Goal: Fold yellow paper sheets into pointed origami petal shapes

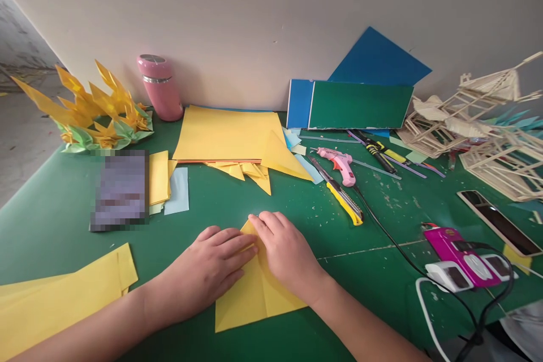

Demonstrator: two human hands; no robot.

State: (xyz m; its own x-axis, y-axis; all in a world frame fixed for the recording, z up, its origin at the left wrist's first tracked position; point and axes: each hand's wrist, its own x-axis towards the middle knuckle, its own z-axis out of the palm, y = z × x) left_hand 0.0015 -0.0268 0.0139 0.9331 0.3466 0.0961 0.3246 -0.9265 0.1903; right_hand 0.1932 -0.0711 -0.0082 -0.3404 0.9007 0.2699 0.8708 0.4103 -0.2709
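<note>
A sheet of yellow paper [263, 294] with a crease down its middle lies on the green table in front of me, its far end coming to a point. My left hand [216, 263] rests flat across its left side, fingers stretched out towards the middle. At the pointed tip, my right hand [286, 249] has its fingers closed on the paper's folded edge; the thumb is mostly hidden. Both hands touch the same sheet, their fingertips almost meeting.
Behind lie a stack of yellow sheets [229, 133], folded yellow pieces [257, 175], a utility knife [343, 201] and a pink glue gun [339, 164]. More yellow paper [80, 288] is at left. A magenta power strip [464, 254], cables and a phone [500, 220] occupy the right.
</note>
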